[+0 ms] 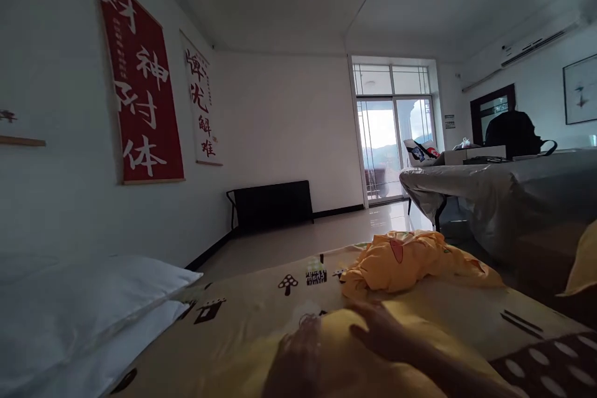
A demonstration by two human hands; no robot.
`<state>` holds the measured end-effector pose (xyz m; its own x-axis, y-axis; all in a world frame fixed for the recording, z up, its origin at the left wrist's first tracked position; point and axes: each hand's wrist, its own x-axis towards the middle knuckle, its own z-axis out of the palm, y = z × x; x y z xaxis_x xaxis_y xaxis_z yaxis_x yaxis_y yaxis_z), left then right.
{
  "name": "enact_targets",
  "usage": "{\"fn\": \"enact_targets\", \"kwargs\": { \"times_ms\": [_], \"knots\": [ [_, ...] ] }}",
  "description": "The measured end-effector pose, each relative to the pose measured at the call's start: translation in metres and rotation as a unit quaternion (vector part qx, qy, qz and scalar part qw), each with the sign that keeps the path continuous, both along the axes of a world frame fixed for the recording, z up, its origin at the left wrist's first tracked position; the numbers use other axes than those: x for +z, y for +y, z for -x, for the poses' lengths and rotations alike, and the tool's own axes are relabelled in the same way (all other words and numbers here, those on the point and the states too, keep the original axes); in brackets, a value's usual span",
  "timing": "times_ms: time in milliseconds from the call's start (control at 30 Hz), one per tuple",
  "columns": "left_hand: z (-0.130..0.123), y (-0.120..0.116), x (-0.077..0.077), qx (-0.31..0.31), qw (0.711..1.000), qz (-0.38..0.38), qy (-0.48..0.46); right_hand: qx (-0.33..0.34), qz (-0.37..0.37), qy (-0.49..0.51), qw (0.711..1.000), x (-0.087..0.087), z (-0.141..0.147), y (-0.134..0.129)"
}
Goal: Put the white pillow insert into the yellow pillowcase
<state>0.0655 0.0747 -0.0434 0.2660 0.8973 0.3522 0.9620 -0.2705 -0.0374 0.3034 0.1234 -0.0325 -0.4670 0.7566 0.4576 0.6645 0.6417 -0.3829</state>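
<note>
A plump yellow fabric piece [333,342], perhaps a pillow, lies at the near edge of a patterned bed sheet [252,305]. On its left side is my left hand [298,342], smeared by motion, so its fingers are hard to make out. My right hand [377,326] rests on top of the yellow fabric, thumb apart from the fingers, holding nothing that I can see. Just beyond it lies a crumpled orange cloth [405,261] with printed shapes.
White pillows [88,311] are stacked at the left. A covered table [466,180] at the right bears a black bag [513,132] and boxes. A folded black panel [273,205] leans against the far wall, left of the glass door [377,137]. Yellow fabric [583,261] shows at the right edge.
</note>
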Motion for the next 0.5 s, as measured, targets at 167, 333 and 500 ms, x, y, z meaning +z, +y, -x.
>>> {"fn": "enact_targets", "kwargs": {
  "times_ms": [167,333,500],
  "knots": [
    [-0.049,-0.035,0.009,0.008,0.990,0.144,-0.009,0.080,0.070,-0.058,0.993,-0.015,0.005,-0.045],
    [-0.096,-0.001,0.039,0.060,0.987,0.142,-0.041,-0.009,0.120,-0.061,0.991,-0.057,-0.100,-0.045],
    [-0.247,0.092,0.066,0.108,0.976,0.184,-0.051,-0.117,0.156,-0.063,0.979,-0.103,-0.179,-0.051]
  ]
}}
